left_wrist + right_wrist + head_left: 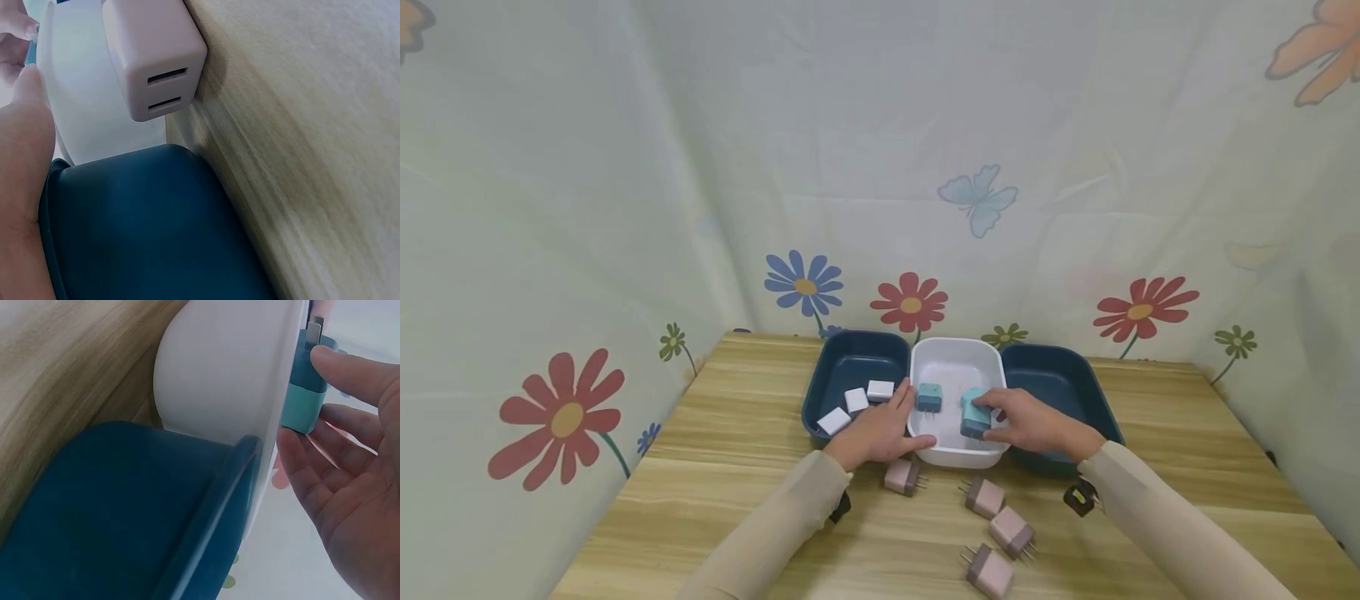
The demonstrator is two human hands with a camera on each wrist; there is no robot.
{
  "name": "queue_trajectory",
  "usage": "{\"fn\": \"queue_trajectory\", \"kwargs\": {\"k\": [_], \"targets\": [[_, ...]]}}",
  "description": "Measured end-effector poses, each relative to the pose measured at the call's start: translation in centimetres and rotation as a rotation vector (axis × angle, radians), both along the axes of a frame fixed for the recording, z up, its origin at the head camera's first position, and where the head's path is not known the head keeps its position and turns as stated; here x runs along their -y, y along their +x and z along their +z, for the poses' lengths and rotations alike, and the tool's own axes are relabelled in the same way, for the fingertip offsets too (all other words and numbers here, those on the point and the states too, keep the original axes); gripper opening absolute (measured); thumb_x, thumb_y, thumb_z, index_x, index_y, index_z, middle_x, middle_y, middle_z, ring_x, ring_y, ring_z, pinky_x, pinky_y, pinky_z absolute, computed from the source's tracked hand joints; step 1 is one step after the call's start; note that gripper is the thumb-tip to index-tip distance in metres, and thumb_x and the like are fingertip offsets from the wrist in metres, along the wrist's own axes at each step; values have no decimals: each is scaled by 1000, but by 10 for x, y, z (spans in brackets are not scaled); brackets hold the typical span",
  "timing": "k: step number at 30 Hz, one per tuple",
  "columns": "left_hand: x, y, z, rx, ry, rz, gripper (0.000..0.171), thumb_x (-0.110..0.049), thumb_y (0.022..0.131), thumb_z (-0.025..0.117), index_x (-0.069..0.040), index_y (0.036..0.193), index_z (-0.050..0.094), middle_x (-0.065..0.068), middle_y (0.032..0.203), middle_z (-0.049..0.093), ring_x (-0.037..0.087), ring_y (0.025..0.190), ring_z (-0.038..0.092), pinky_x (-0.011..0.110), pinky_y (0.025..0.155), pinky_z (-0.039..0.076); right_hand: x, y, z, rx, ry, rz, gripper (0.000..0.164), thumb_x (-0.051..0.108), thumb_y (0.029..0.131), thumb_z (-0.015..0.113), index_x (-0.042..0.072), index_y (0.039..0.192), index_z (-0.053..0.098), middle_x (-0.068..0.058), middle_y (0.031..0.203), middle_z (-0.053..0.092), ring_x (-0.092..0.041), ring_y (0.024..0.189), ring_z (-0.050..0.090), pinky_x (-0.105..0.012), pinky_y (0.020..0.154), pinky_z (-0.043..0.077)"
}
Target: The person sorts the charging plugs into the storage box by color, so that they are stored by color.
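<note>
My right hand [1030, 421] grips a two-tone teal plug charger [306, 387] between thumb and fingers, over the white bin [958, 457]. Its metal prongs point up past the thumb in the right wrist view. A second teal charger [929, 396] lies inside that bin, and a lighter teal shape shows just behind the held one. My left hand [883, 429] rests with extended fingers where the white bin meets the left dark blue bin [814, 392]; its thumb lies along the white rim. Close below this hand, a pink charger [156, 62] with two slots sits on the table.
Several white chargers [857, 401] lie in the left blue bin. Another dark blue bin [1075, 375] stands on the right, partly under my right forearm. Three more pink chargers [1012, 532] lie on the wooden table [730, 433] in front. A flowered curtain [865, 208] hangs behind.
</note>
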State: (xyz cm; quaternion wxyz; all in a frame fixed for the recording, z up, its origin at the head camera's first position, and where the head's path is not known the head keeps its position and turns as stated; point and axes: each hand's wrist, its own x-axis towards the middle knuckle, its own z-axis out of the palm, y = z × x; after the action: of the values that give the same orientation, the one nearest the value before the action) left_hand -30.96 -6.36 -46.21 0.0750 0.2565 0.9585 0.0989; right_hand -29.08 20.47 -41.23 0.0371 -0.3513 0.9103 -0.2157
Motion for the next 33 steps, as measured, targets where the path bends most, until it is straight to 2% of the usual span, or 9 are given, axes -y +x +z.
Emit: {"fn": "queue_trajectory", "kwargs": {"k": [7,25,33], "targets": [[0,-1,-3,-11,-6,-5,102,-77,83,37,-8,152,10,8,158,0,25,129,42,39,99,41,4,-5,-5,39,15,-17,48,15,83,73,-2,125,58,-12,121,60,-20,96,58,-40,83,51],[1,-1,-3,-11,4,-4,103,-78,82,36,-7,152,10,8,158,1,25,128,44,39,99,41,11,-15,-14,58,75,-12,45,15,82,75,1,122,61,-12,119,61,-22,97,56,-44,88,48],[1,-2,-4,-7,12,-5,104,-79,81,36,-8,152,10,7,158,1,25,129,43,40,99,41,15,-19,-17,59,90,15,45,16,80,76,1,121,63,-9,116,63,-20,93,57,-37,83,50]]}}
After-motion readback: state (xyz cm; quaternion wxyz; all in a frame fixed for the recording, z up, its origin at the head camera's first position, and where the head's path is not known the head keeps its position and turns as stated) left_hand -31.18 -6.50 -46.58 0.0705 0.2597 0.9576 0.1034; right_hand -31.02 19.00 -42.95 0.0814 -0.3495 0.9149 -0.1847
